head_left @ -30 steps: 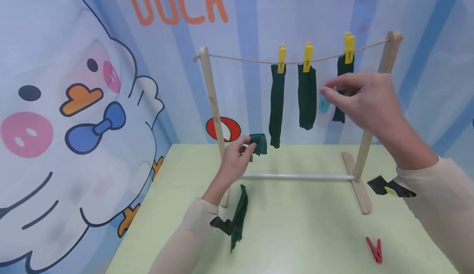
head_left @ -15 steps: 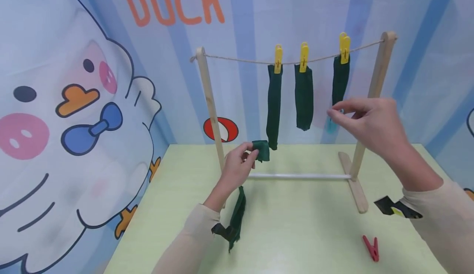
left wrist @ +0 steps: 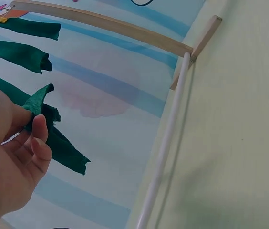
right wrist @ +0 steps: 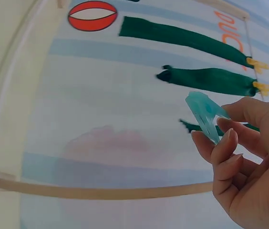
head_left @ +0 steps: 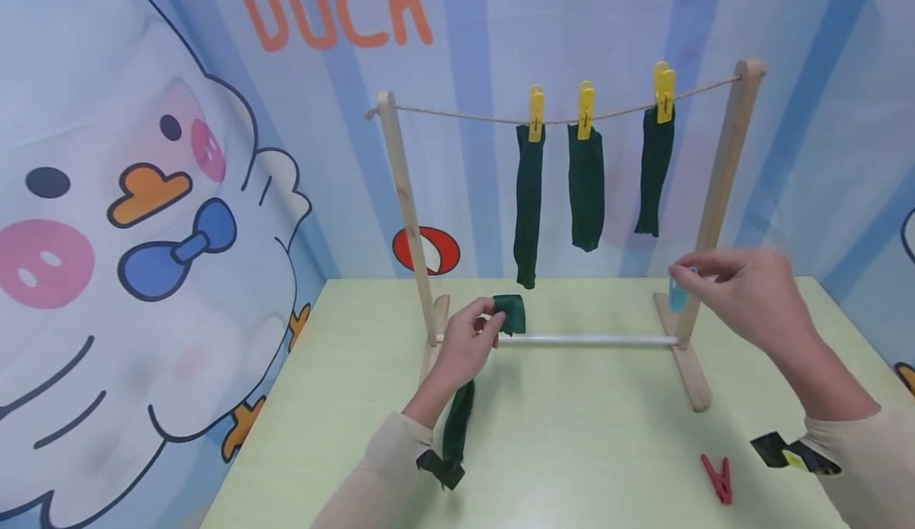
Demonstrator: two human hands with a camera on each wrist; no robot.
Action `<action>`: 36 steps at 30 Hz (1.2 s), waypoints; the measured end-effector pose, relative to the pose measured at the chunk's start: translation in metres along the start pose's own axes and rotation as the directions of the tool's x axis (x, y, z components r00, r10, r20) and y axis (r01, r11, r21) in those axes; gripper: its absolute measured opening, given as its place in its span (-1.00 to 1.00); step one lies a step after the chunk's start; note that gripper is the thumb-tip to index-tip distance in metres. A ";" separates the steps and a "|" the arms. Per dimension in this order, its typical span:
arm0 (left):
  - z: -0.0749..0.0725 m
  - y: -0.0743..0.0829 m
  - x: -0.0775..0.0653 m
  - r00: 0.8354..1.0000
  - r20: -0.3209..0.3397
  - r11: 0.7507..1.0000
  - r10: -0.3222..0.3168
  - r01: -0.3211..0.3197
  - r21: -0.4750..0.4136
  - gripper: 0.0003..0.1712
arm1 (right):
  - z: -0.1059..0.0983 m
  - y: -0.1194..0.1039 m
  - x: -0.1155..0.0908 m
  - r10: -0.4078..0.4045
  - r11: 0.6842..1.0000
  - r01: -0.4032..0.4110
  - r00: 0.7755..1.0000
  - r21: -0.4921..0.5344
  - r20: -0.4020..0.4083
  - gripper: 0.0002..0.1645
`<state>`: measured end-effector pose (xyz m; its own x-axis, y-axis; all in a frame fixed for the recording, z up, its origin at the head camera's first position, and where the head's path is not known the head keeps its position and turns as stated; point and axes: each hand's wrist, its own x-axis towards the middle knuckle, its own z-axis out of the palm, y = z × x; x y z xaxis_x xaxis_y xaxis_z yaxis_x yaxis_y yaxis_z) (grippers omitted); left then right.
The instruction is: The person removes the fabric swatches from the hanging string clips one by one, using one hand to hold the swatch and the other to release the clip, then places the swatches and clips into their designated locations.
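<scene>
My left hand [head_left: 463, 350] pinches a small dark green cloth piece [head_left: 511, 314] between thumb and fingers, low at the left of the rack. In the left wrist view this cloth [left wrist: 38, 102] has a ribbed, folded edge. My right hand [head_left: 758, 299] holds a translucent light blue clothespin [head_left: 677, 295] beside the rack's right post. The right wrist view shows the clothespin [right wrist: 203, 112] pinched at its handle end. Three dark green cloth strips, left [head_left: 528, 211], middle [head_left: 586, 191] and right [head_left: 654, 175], hang from the string [head_left: 465, 115] under yellow clothespins [head_left: 536, 114].
A wooden rack with a right post [head_left: 725, 164], left post [head_left: 403, 187] and white crossbar [head_left: 579, 341] stands on the pale table [head_left: 572, 449]. Another green strip [head_left: 459, 422] lies partly behind my left forearm. A red clothespin [head_left: 718, 480] lies front right.
My right hand has come down and to the right with the blue clothespin, away from the rightmost hanging strip. The left hand has lowered slightly with its green cloth piece.
</scene>
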<state>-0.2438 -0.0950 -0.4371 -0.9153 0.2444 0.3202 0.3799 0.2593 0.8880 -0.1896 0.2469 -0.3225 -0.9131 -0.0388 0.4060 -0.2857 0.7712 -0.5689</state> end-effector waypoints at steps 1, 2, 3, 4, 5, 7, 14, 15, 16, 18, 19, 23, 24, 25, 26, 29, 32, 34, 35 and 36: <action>0.000 -0.001 -0.001 1.000 0.000 1.000 -0.007 0.007 0.001 -0.88 | 0.002 0.005 -0.002 -0.005 1.000 0.005 1.000 -0.007 0.002 -0.68; 0.001 -0.002 -0.001 1.000 -0.002 1.000 -0.013 0.013 0.000 -0.88 | 0.004 0.010 -0.004 -0.010 1.000 0.010 1.000 -0.011 0.004 -0.69; 0.001 -0.003 -0.002 1.000 -0.006 1.000 -0.019 0.019 0.001 -0.88 | 0.006 0.013 -0.006 -0.013 1.000 0.013 1.000 -0.017 0.009 -0.70; 0.001 -0.004 -0.002 1.000 -0.008 1.000 -0.024 0.024 -0.001 -0.88 | 0.008 0.017 -0.009 -0.015 1.000 0.015 1.000 -0.022 0.013 -0.70; 0.001 -0.004 -0.003 1.000 -0.009 1.000 -0.029 0.029 -0.004 -0.88 | 0.009 0.019 -0.011 -0.016 0.999 0.017 1.000 -0.029 0.018 -0.69; 0.001 -0.006 -0.005 0.999 -0.008 0.999 -0.039 0.039 -0.004 -0.88 | 0.011 0.024 -0.015 -0.011 0.999 0.012 1.000 -0.040 0.025 -0.68; 0.003 -0.011 -0.013 0.997 -0.002 0.997 -0.076 0.076 -0.019 -0.84 | 0.014 0.040 -0.029 0.023 0.998 -0.021 0.999 -0.060 0.037 -0.64; 0.004 -0.011 -0.013 0.997 -0.003 0.997 -0.079 0.079 -0.021 -0.84 | 0.015 0.042 -0.031 0.026 0.998 -0.023 0.999 -0.063 0.039 -0.64; 0.004 -0.012 -0.014 0.997 -0.004 0.996 -0.083 0.083 -0.021 -0.84 | 0.015 0.044 -0.033 0.032 0.998 -0.029 0.999 -0.064 0.043 -0.64; 0.004 -0.012 -0.016 0.997 -0.005 0.996 -0.080 0.080 -0.025 -0.84 | 0.017 0.049 -0.037 0.043 0.997 -0.040 0.998 -0.073 0.050 -0.63; 0.005 -0.013 -0.017 0.997 -0.006 0.997 -0.079 0.079 -0.025 -0.84 | 0.018 0.052 -0.039 0.049 0.996 -0.045 0.997 -0.076 0.051 -0.64; 0.008 -0.018 -0.022 0.994 -0.015 0.994 -0.104 0.104 -0.041 -0.83 | 0.023 0.063 -0.050 0.074 0.994 -0.068 0.995 -0.084 0.063 -0.64; 0.009 -0.020 -0.024 0.993 -0.016 0.993 -0.113 0.112 -0.044 -0.83 | 0.024 0.066 -0.053 0.081 0.994 -0.075 0.994 -0.082 0.068 -0.64; 0.011 -0.023 -0.026 0.992 -0.016 0.991 -0.123 0.122 -0.049 -0.83 | 0.025 0.070 -0.057 0.089 0.993 -0.084 0.993 -0.080 0.074 -0.63; 0.012 -0.026 -0.028 0.992 -0.015 0.990 -0.129 0.128 -0.056 -0.83 | 0.026 0.073 -0.060 0.103 0.992 -0.096 0.991 -0.079 0.083 -0.62; 0.016 -0.034 -0.034 0.992 -0.007 0.990 -0.124 0.123 -0.066 -0.84 | 0.027 0.082 -0.070 0.156 0.986 -0.147 0.980 -0.078 0.120 -0.57; 0.017 -0.038 -0.039 0.992 -0.006 0.989 -0.129 0.128 -0.077 -0.86 | 0.029 0.089 -0.077 0.212 0.976 -0.201 0.965 -0.084 0.156 -0.53; 0.017 -0.040 -0.041 0.990 -0.012 0.987 -0.142 0.141 -0.082 -0.86 | 0.030 0.094 -0.081 0.246 0.968 -0.233 0.953 -0.088 0.179 -0.49; 0.016 -0.041 -0.042 0.988 -0.017 0.985 -0.152 0.150 -0.085 -0.86 | 0.031 0.097 -0.083 0.257 0.966 -0.244 0.948 -0.088 0.188 -0.48; 0.016 -0.042 -0.043 0.987 -0.021 0.983 -0.161 0.159 -0.090 -0.86 | 0.031 0.100 -0.085 0.268 0.963 -0.255 0.943 -0.089 0.196 -0.48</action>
<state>-0.2177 -0.1013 -0.4936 -0.9672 0.1796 0.1798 0.2162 0.2099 0.9535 -0.1498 0.3073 -0.4359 -0.9949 0.0453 0.0901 -0.0164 0.8090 -0.5876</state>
